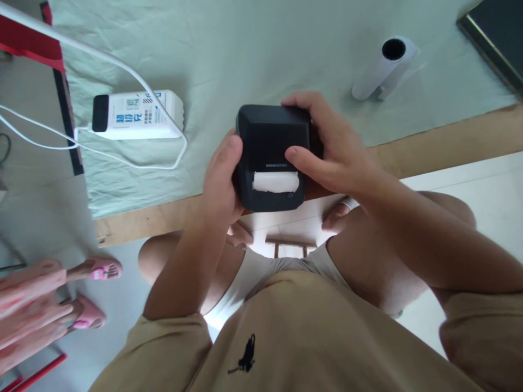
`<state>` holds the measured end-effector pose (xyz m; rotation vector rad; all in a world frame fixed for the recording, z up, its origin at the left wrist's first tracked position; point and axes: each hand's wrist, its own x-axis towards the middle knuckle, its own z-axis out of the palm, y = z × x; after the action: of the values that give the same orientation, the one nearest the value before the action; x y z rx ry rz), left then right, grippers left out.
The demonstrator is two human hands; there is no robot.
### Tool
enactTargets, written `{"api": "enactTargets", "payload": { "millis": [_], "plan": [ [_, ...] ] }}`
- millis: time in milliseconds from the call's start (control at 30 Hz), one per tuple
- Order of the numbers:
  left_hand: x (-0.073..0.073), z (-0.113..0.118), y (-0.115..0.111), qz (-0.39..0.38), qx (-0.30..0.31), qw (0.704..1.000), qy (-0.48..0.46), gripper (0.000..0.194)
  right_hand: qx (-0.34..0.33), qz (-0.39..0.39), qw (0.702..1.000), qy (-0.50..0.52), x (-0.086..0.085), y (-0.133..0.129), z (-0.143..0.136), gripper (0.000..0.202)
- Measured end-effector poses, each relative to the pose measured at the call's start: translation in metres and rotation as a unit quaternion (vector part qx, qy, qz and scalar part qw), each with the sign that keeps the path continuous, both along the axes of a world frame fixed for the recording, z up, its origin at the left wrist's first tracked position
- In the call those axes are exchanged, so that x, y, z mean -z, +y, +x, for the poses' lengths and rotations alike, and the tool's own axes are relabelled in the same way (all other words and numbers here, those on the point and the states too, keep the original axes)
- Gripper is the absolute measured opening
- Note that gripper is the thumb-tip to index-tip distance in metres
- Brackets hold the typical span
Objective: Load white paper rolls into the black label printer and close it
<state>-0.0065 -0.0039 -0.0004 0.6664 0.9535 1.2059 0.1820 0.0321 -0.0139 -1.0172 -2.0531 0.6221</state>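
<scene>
Between my hands is a black label printer (pixel 272 141), held over the table's near edge. A strip of white label paper (pixel 276 182) pokes out of the slot on its lower front. My left hand (pixel 223 177) grips the printer's left side, thumb along the edge and the other fingers mostly hidden behind it. On the opposite side, my right hand (pixel 333 147) is closed around the printer. Its thumb lies on the top face and its fingers reach over the upper right corner.
A white power bank (pixel 139 115) with a white cable (pixel 122 65) lies on the green tablecloth (pixel 229 49) at left. A white roll (pixel 373 71) stands at right, near a dark book-like object (pixel 496 38). Another person's feet in pink sandals (pixel 104 268) are at lower left.
</scene>
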Motion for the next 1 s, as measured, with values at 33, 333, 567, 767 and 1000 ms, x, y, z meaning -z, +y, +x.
{"api": "enactTargets", "payload": {
  "millis": [33, 333, 567, 767, 1000],
  "plan": [
    [0.002, -0.001, 0.001, -0.011, 0.000, 1.000, -0.007, 0.030, 0.010, 0.010, 1.000, -0.002, -0.002, 0.000, 0.001, 0.041],
    [0.008, -0.006, 0.006, 0.015, -0.029, 0.999, 0.029, 0.023, -0.015, -0.017, 1.000, 0.013, -0.019, -0.003, 0.010, 0.042],
    [0.016, -0.006, 0.009, 0.028, -0.063, 0.997, 0.029, 0.021, -0.020, 0.033, 0.999, -0.014, -0.025, 0.001, 0.014, 0.049],
    [0.011, -0.001, 0.011, 0.033, -0.057, 0.998, -0.011, 0.025, 0.042, 0.081, 0.996, 0.012, -0.041, -0.010, 0.009, 0.020],
    [0.007, 0.003, 0.010, 0.017, -0.049, 0.998, -0.041, 0.027, 0.129, 0.050, 0.989, 0.054, -0.053, -0.011, 0.002, 0.009]
  ]
}}
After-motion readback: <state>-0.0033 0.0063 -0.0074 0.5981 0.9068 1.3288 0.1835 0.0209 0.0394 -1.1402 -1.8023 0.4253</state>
